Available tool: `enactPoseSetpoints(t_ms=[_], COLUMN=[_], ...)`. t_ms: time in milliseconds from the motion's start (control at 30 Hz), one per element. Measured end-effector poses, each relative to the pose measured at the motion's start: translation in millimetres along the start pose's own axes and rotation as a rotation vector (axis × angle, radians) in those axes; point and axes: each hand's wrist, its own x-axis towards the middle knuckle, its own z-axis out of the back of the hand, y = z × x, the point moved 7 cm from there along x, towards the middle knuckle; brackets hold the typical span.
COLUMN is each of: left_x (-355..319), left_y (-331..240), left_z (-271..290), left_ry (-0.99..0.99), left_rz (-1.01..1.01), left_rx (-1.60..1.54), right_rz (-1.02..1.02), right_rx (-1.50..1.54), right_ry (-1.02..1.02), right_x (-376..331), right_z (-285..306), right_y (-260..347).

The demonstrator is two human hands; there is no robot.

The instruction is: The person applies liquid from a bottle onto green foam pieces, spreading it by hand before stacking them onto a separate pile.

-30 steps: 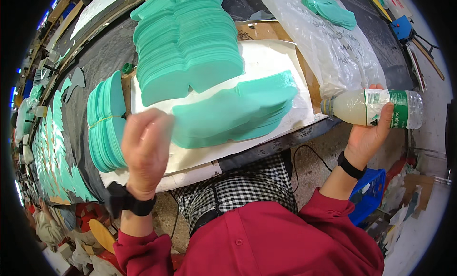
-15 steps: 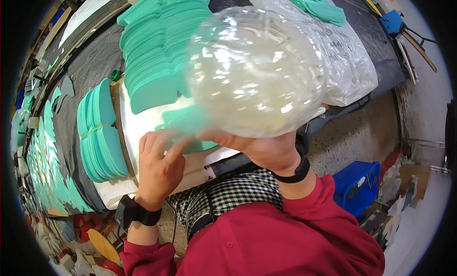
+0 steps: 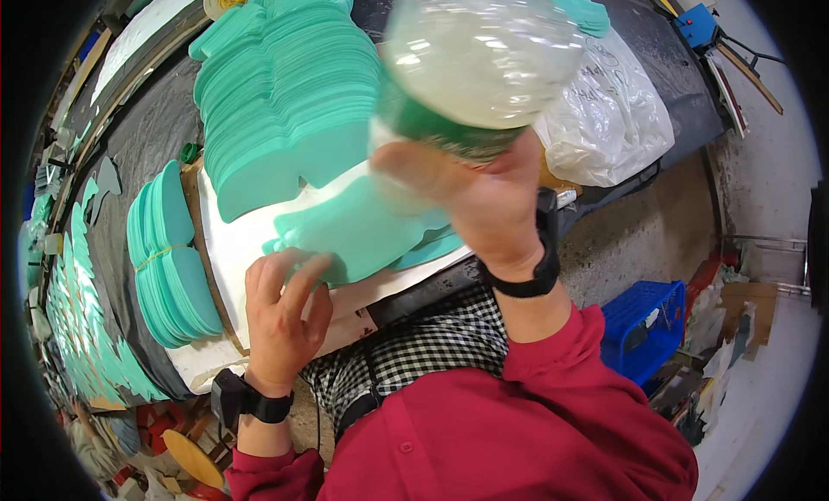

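My right hand is wrapped round a clear plastic bottle, raised above the table with its bottom tipped up toward me. It has a green band, looks whitish inside and is smeared by motion. Beneath it, mint-green insole-shaped sheets lie on white paper. My left hand rests at their near left edge, its fingers apart and slightly bent, the fingertips at the sheet's edge. Whether they press on it I cannot tell. The hand and bottle hide part of the sheets' right end.
Behind the sheets stand long, dense rows of mint-green insoles. At left is a bundle tied with a yellow band. Offcuts lie farther left. A white plastic bag lies back right; a blue basket stands below.
My right hand and the bottle have moved up and away, tilting so the green band shows. More of the green sheets is uncovered. My left hand's fingers have drawn back slightly.
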Motion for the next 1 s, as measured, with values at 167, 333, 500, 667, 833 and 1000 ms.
enactPoseSetpoints(t_ms=[167, 333, 500, 667, 833, 1000], left_x=[0.1, -2.5, -4.0, -8.0, -39.3, -63.7], left_y=[-1.3, 2.7, 6.9, 10.6, 32.6, 51.1], left_z=[-4.7, -1.7, 0.3, 4.6, 28.6, 42.4], left_ry=[0.028, 0.013, -0.012, -0.063, -0.279, -0.402], left_rz=[0.011, 0.046, 0.048, 0.023, 0.24, 0.348], left_rx=[-0.027, -0.046, -0.071, -0.086, -0.158, -0.317], right_rz=[0.053, 0.11, 0.111, 0.039, -0.109, -0.139], right_rx=[-0.233, -0.255, -0.13, -0.162, -0.195, -0.159], right_ry=[-0.246, -0.35, -0.305, -0.134, 0.08, 0.336], right_x=[1.9, -5.5, -19.5, -28.9, -41.3, -46.2], right_z=[101.4, 137.5, 105.4, 49.1, -14.1, -81.9], right_y=[9.2, 22.7, 15.4, 20.5, 10.8, -4.1])
